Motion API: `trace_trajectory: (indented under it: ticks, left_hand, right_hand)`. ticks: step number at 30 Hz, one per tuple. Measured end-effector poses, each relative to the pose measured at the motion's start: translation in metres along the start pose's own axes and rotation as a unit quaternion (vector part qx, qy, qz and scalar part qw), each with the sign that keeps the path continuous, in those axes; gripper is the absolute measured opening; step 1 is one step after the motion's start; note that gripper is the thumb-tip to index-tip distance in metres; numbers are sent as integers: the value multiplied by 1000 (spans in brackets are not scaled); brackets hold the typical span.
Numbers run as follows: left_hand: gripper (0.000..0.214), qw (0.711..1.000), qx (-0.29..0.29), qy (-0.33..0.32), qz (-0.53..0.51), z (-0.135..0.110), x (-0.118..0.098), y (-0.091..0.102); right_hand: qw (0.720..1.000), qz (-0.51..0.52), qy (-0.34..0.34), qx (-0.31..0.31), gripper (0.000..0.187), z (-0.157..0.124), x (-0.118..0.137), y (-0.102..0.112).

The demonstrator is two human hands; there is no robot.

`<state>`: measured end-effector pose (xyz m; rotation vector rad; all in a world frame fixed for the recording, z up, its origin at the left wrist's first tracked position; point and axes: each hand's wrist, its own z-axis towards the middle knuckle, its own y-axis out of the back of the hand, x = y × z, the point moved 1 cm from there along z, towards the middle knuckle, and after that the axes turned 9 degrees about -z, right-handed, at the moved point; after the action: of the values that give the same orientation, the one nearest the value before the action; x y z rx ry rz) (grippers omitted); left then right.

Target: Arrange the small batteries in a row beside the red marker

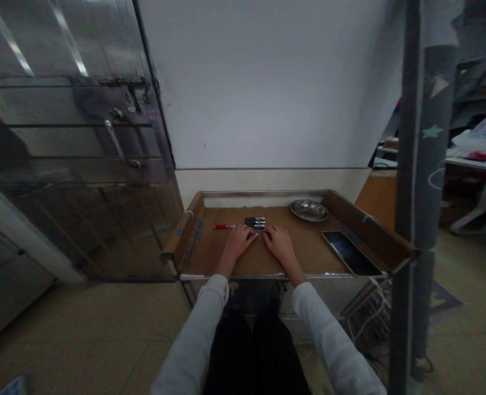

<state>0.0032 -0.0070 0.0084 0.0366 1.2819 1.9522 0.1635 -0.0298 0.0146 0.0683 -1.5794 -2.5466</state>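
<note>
My left hand point(239, 241) and my right hand point(278, 241) are close together over the cardboard-lined tray table point(214, 258), fingers bent inward and closed. Between their fingertips shows a small, slim, pen-like object point(256, 234), pale toward the left and dark toward the right. Its exact kind is too small to tell. Just beyond the hands, several black markers point(254, 221) lie side by side in a row. A red pen point(221, 226) lies crosswise left of them, its right end close to my left fingers.
A round metal dish point(309, 210) sits at the back right of the table. A phone or tablet with a dark screen point(350, 252) lies at the front right. Raised cardboard sides point(374, 233) edge the table. A grey post point(418, 192) stands to the right, a metal door point(82, 137) to the left.
</note>
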Motion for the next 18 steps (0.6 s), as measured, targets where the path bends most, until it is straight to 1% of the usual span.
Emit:
trace_trajectory:
  ticks: [4,8,10,12,13,15,18]
  left_hand:
    - [16,999,-11,-1,-31,0,-3,5]
    - [15,999,-12,-16,-48,0,-8,9]
    - [15,999,-16,-17,-48,-1,-8,9]
    - [15,999,-22,-14,-36,-2,-9,8]
    - [16,999,-30,-6,-21,-3,-9,8]
    - [15,998,-58,31,25,-5,-8,10]
    - [15,983,-111,111,92,-8,-7,16]
  right_hand:
    - [998,21,58,8,24,0,3,3]
    - [994,70,84,3,27,0,2,-1]
    - [990,96,108,5,34,0,3,-6]
    - [984,114,137,20,48,-1,4,-11]
    - [982,120,144,26,53,-1,4,-14]
    - [981,135,139,19,61,1,4,-16]
    - [983,144,111,-11,63,3,2,-17]
